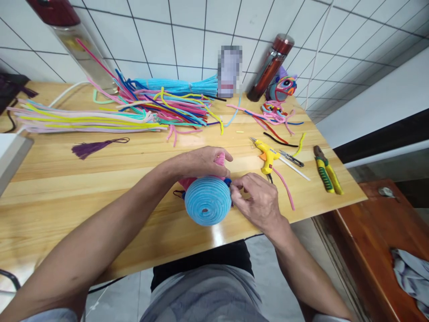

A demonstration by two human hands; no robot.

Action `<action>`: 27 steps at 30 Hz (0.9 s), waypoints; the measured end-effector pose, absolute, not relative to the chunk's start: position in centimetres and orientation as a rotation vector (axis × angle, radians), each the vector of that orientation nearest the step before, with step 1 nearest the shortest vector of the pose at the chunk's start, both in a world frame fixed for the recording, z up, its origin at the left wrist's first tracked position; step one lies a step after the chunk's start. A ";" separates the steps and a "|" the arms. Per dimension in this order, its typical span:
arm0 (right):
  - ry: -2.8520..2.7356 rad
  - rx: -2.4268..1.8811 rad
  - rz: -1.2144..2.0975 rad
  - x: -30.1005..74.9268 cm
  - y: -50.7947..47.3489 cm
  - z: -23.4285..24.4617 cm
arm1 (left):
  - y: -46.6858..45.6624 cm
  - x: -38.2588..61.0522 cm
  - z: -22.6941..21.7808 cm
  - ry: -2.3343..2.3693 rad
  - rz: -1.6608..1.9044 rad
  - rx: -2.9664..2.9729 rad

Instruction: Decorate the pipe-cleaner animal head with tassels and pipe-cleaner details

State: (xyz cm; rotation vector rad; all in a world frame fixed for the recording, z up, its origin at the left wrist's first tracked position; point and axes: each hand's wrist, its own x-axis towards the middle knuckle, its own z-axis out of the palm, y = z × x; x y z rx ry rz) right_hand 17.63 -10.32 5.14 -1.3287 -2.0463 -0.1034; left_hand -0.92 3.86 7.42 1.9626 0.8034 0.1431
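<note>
A pipe-cleaner figure (208, 201) lies near the table's front edge, its round, coiled light blue end facing me. Pink parts show behind the blue coil, and dark blue bits stick out at both sides. My left hand (204, 162) is wrapped over the pink part from behind, with a pink tip poking up between thumb and fingers. At the right side of the coil, my right hand (256, 197) pinches a small dark blue piece (228, 182); its fingertips partly cover that piece.
A yellow glue gun (268, 155), thread snips (291, 158) and pliers (326, 170) lie to the right. Bundled pipe cleaners (181, 107) run along the back left. A purple tassel (94, 147) lies left. Near the wall stand a red thermos (271, 67) and a finished-looking colourful figure (284, 87).
</note>
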 end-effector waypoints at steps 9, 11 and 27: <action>-2.060 -1.322 -0.085 17.7 -10.4 5.1 | 4.0 -1.1 8.3 0.776 0.012 1.996; -2.051 -1.323 -0.092 17.7 -10.5 5.1 | 4.0 -1.1 8.3 0.783 0.027 2.000; -2.078 -1.341 -0.116 17.6 -10.5 5.3 | 3.9 -1.1 8.9 0.780 -0.093 1.858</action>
